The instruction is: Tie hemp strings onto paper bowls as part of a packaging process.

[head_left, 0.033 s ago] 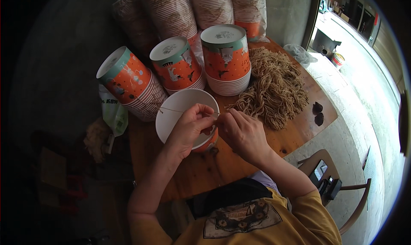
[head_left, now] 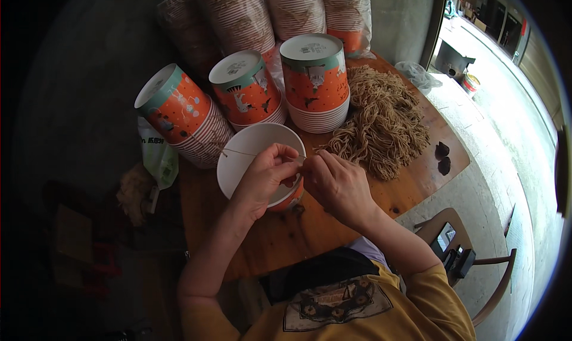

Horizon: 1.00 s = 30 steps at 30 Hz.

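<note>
From here, L hand point(head_left: 267, 173) & R hand point(head_left: 339, 183) both pinch thin cord point(head_left: 241, 153), fingers closed; paper bucket point(head_left: 235, 167) looks light, bendy, prob. best held by rim point(head_left: 262, 125)

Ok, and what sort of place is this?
Probably a small workshop, perhaps at home: there are stacks of paper buckets, a heap of brown cord and a wooden table.

Stacked buckets point(head_left: 314, 85) and heaped cord point(head_left: 384, 123) bar the tabletop's point(head_left: 256, 254) far side, an open bucket point(head_left: 237, 169) its middle; the near edge leaves room.
</note>
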Tool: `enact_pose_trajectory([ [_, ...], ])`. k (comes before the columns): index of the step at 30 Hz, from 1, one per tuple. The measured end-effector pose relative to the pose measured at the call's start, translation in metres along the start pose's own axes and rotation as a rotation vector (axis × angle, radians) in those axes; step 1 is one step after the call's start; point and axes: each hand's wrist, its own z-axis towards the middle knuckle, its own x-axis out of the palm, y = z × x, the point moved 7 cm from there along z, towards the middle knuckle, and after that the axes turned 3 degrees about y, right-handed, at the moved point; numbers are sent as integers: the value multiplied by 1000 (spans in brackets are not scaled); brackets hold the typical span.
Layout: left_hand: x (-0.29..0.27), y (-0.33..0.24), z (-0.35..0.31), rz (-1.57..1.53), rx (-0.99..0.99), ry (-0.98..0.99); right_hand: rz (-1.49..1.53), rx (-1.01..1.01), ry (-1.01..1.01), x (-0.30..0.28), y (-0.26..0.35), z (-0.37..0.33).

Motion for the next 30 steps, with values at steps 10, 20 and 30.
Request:
enact_pose_trajectory([
  [10, -7, 6, 5, -41, -30, 22, 1369, 807, 318, 53, -49, -16],
  [20, -3, 6, 3, -45, -27, 33, 778, 534, 215, 31, -40, -13],
  [30, 10, -7, -6, 384, 181, 33, 1212, 720, 197, 52, -49, -24],
])
